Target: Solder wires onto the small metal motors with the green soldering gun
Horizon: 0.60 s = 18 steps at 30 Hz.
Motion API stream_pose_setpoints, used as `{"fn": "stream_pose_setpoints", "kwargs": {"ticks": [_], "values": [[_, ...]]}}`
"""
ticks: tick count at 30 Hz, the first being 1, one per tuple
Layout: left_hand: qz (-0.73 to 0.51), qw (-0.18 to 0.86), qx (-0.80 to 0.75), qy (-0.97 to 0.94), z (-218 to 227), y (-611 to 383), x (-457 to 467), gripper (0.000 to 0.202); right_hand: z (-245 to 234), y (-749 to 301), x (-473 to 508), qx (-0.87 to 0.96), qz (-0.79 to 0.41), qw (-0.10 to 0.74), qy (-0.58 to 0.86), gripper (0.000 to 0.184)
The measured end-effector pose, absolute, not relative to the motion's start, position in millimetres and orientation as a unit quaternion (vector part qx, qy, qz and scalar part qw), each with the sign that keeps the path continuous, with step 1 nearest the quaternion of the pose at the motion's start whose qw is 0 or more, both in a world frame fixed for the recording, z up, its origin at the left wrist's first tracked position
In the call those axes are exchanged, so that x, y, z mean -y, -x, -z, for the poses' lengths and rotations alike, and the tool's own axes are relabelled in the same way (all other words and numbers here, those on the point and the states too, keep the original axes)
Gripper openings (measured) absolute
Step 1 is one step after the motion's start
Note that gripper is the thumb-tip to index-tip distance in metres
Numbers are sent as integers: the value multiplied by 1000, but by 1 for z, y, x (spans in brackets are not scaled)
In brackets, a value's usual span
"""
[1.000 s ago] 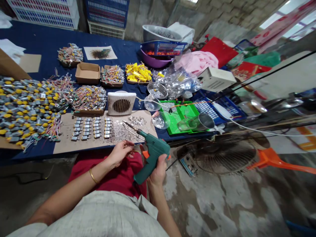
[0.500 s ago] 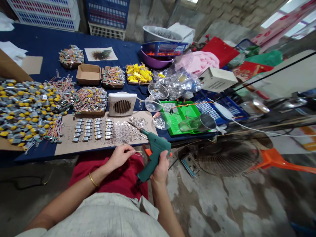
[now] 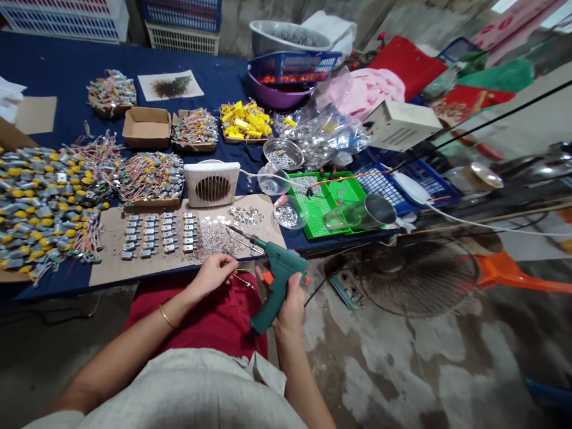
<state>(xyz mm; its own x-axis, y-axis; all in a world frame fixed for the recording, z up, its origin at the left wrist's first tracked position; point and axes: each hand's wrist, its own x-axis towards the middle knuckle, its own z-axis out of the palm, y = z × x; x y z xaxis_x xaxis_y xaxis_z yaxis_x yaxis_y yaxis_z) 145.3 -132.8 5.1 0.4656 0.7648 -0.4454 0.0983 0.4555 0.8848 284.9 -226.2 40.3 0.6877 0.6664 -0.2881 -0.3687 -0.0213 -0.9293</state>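
Note:
My right hand (image 3: 289,304) grips the handle of a green soldering gun (image 3: 276,275) with an orange trigger; its metal tip points left over the cardboard sheet (image 3: 111,265). My left hand (image 3: 217,272) is closed in a pinch at the table's front edge on a thin wire that runs toward the gun. Rows of small grey motors (image 3: 157,233) lie on the cardboard, beside a scatter of tiny metal bits (image 3: 218,235).
A heap of motors with yellow caps (image 3: 40,196) fills the left. A small white fan (image 3: 211,183), clear bowls (image 3: 287,215), green trays (image 3: 328,205), boxes of wired parts (image 3: 194,128) and a floor fan (image 3: 415,277) stand around.
The view has tilted down and shifted slightly. The soldering gun's tip has dropped closer to the cardboard, and my left hand has moved a little nearer the table edge.

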Motion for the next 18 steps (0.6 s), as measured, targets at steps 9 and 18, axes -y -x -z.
{"fn": "stream_pose_setpoints", "kwargs": {"ticks": [9,18], "values": [[-227,756,-456,-410,-3,-154,137,32,-37,-274,220,79,-447,692,561,60],[-167,728,-397,-534,-12,-146,139,27,-35,-271,204,71,-488,688,533,60]]}}
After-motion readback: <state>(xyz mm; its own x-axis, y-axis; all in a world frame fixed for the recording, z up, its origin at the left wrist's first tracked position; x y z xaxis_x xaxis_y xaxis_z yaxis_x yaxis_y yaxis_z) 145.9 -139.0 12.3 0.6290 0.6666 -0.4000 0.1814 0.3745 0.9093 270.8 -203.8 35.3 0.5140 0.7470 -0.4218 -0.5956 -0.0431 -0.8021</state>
